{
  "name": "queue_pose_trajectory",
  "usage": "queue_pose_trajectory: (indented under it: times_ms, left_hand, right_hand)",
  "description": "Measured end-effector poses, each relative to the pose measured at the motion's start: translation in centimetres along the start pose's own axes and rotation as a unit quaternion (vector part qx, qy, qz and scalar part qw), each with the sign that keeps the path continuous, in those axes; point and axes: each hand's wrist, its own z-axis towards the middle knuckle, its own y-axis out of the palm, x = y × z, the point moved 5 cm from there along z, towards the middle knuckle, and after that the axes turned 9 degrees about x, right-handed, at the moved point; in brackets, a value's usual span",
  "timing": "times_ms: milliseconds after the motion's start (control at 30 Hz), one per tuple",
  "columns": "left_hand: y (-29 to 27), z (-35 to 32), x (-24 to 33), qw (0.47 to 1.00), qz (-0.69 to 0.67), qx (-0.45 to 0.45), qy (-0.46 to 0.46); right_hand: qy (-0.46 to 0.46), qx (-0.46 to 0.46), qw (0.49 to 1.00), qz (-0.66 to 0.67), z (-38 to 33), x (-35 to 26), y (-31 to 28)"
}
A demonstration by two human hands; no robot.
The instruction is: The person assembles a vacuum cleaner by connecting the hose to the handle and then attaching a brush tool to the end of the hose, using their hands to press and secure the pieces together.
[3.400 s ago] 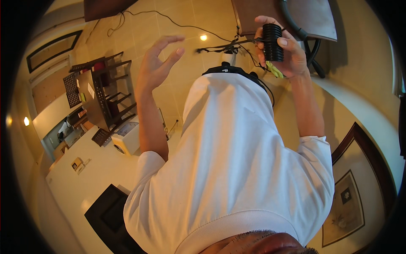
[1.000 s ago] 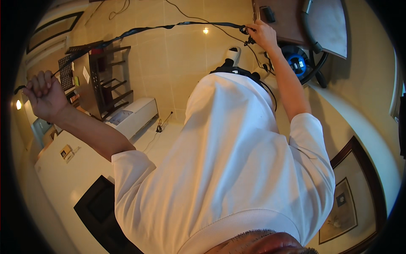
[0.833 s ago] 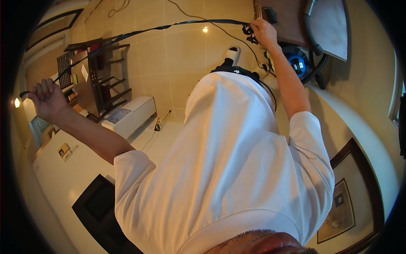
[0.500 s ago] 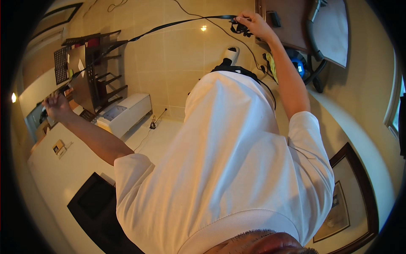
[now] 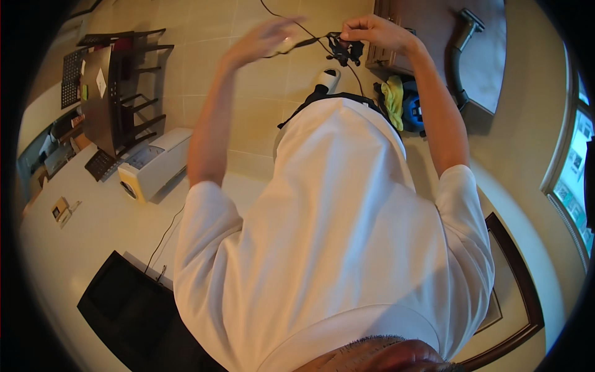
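Note:
In my right hand, closed in a pinch, is a black strap harness with several dark plastic fittings hanging below the fingers. From it a black strap runs left toward my left hand. That hand is smeared by motion. Its fingers seem to point right, beside the strap, but whether they grip it cannot be told. Both arms reach forward over the tiled floor. My foot in a pale slipper shows beneath the harness.
A dark wooden cabinet with a vacuum hose on it stands at right. Below are a yellow-green cloth and a blue device. At left are a dark table, chairs, and a white appliance. A thin cable crosses the floor.
My left hand has swung from the far left to near my right hand, and the long stretched strap has gone slack and short. The right hand keeps its hold on the harness.

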Motion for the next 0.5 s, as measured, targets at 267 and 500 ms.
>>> queue_pose_trajectory:
  times_ms: [267,500]
  left_hand:
    - [8.1,6.5,-2.5,0.971,-0.179,-0.156,-0.040]
    - [10.4,9.5,-2.3,0.989,-0.116,-0.068,-0.059]
  right_hand:
    - [0.071,0.109,0.989,-0.069,-0.9,3.2,-2.6]
    - [0.131,0.368,0.912,-0.127,-5.5,6.7,-1.4]
